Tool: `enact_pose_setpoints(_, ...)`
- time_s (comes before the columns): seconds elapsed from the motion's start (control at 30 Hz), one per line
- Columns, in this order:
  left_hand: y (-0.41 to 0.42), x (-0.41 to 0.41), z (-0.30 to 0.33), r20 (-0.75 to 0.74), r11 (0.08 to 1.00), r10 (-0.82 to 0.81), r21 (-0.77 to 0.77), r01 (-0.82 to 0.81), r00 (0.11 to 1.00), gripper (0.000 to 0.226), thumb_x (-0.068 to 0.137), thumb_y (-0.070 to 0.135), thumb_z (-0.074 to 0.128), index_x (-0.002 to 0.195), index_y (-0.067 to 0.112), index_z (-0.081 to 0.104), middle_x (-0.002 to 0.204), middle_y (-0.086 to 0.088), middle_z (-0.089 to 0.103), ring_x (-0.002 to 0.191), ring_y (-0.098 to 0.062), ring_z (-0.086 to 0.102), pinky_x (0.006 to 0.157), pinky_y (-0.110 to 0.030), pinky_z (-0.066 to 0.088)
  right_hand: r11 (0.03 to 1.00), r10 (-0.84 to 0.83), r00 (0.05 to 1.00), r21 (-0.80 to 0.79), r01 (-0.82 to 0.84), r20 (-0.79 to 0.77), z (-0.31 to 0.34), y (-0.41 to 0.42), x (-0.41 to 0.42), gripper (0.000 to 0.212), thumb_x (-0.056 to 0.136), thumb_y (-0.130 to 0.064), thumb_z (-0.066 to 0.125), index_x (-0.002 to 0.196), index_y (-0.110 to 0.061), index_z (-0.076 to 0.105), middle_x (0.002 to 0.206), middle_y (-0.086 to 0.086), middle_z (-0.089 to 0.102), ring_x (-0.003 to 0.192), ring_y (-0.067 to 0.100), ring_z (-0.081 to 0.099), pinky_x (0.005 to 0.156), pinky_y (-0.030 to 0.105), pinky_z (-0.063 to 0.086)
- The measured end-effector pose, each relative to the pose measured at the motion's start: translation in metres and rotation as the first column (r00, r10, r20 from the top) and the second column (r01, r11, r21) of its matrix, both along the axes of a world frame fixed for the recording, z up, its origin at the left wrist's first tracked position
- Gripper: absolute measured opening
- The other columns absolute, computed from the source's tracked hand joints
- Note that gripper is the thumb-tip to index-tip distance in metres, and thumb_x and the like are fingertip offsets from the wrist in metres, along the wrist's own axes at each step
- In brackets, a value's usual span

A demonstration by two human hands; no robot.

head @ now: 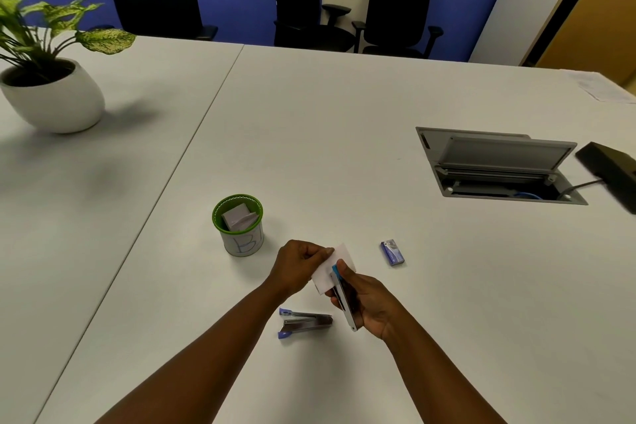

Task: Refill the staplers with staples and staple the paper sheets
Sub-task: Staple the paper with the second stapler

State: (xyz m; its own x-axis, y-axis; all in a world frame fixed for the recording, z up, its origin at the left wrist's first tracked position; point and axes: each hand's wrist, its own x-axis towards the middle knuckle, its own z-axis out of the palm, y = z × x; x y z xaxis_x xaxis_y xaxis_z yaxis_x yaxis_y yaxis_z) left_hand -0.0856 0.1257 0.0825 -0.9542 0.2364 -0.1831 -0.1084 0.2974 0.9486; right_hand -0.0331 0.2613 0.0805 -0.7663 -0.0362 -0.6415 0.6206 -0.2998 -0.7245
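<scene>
My left hand (299, 263) pinches small white paper sheets (330, 268) above the table. My right hand (370, 303) grips a silver stapler with a blue tip (344, 299), its front end set against the paper's edge. A second stapler with purple ends (304, 322) lies open on the table just below my left wrist. A small blue staple box (392, 252) rests to the right of my hands. A green-rimmed cup (239, 225) holding more folded paper stands to the left.
A potted plant (51, 86) sits at the far left. An open cable hatch (499, 167) and a black device (611, 170) are set at the right. Black office chairs (395, 10) line the table's far side. Printed sheets (605, 88) lie at the far right corner.
</scene>
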Motion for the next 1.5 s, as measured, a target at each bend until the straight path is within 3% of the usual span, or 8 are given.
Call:
enact_pose_setpoints(0.1,0.0,-0.001,0.002,0.054,1.0,-0.018,0.015,0.017,0.998,0.025,0.088,0.024,0.059,0.095,0.004,0.071,0.094,-0.012,0.069,0.083,-0.023,0.063,0.08,-0.038,0.054,1.0,-0.011,1.0,0.023,0.012,-0.026,0.001,-0.002,0.0,0.024,0.084,-0.036,0.059,0.087,-0.013,0.061,0.076,0.007,0.065,0.067,0.016,0.06,0.058,0.02,0.053)
enact_pose_setpoints(0.27,0.0,-0.002,0.004,0.086,0.999,-0.029,0.018,0.027,0.996,0.024,0.087,0.025,0.06,0.092,0.005,0.072,0.086,-0.008,0.066,0.07,-0.015,0.061,0.063,-0.024,0.05,0.999,-0.016,0.999,0.051,0.018,-0.05,0.004,-0.003,0.001,0.021,0.085,-0.033,0.059,0.087,-0.012,0.06,0.077,0.008,0.062,0.068,0.017,0.056,0.058,0.02,0.052)
enact_pose_setpoints(0.57,0.003,0.0,0.002,0.069,1.0,-0.006,0.03,0.004,0.998,0.023,0.086,0.023,0.061,0.091,0.003,0.072,0.094,-0.013,0.069,0.082,-0.023,0.063,0.079,-0.041,0.054,0.993,-0.048,0.994,0.1,0.057,-0.095,0.009,-0.004,0.001,0.019,0.084,-0.021,0.063,0.094,-0.004,0.059,0.073,0.006,0.06,0.065,0.015,0.055,0.057,0.019,0.05)
enact_pose_setpoints(0.8,0.003,0.001,-0.001,0.057,1.0,-0.016,0.025,0.014,0.998,0.023,0.087,0.023,0.061,0.093,0.004,0.073,0.089,-0.008,0.068,0.075,-0.014,0.061,0.07,-0.026,0.052,0.99,-0.108,0.987,0.076,0.117,-0.117,0.012,-0.008,0.003,0.014,0.083,-0.014,0.064,0.091,-0.004,0.06,0.076,0.005,0.062,0.069,0.015,0.058,0.049,0.014,0.052)
enact_pose_setpoints(1.13,-0.004,-0.003,0.002,0.103,0.998,0.028,0.046,-0.033,0.994,0.021,0.087,0.029,0.06,0.078,0.013,0.07,0.071,0.002,0.065,0.063,-0.01,0.058,0.051,-0.015,0.043,0.986,0.019,0.999,-0.166,-0.023,-0.026,0.016,0.001,0.006,0.049,0.071,-0.051,0.059,0.095,-0.008,0.061,0.065,0.004,0.061,0.058,0.014,0.058,0.05,0.024,0.048)
enact_pose_setpoints(1.27,-0.006,-0.004,0.006,0.129,0.994,0.054,0.084,-0.065,0.99,0.024,0.089,0.027,0.059,0.071,0.013,0.065,0.065,-0.002,0.059,0.056,-0.011,0.052,0.04,-0.009,0.037,0.982,0.039,0.997,-0.18,-0.05,-0.063,0.013,0.004,0.006,0.049,0.087,-0.051,0.045,0.102,-0.006,0.061,0.074,0.005,0.063,0.056,0.014,0.053,0.048,0.024,0.041)
enact_pose_setpoints(1.4,-0.012,-0.005,0.007,0.157,0.988,0.104,0.096,-0.12,0.982,0.026,0.089,0.027,0.058,0.07,0.012,0.064,0.056,-0.001,0.052,0.049,-0.011,0.044,0.036,-0.01,0.032,0.995,-0.053,0.993,-0.095,0.043,-0.104,0.007,0.013,0.007,0.029,0.092,-0.029,0.047,0.102,-0.004,0.06,0.083,0.008,0.06,0.062,0.015,0.053,0.049,0.022,0.042)
enact_pose_setpoints(1.5,-0.018,-0.006,0.006,0.16,0.983,0.127,0.108,-0.146,0.979,0.026,0.089,0.027,0.058,0.072,0.008,0.064,0.053,-0.004,0.05,0.043,-0.013,0.04,0.035,-0.013,0.031,0.961,0.047,0.99,0.278,-0.007,-0.137,0.0,0.021,0.008,0.027,0.089,-0.021,0.058,0.111,-0.005,0.06,0.085,0.004,0.061,0.07,0.013,0.059,0.053,0.016,0.048)
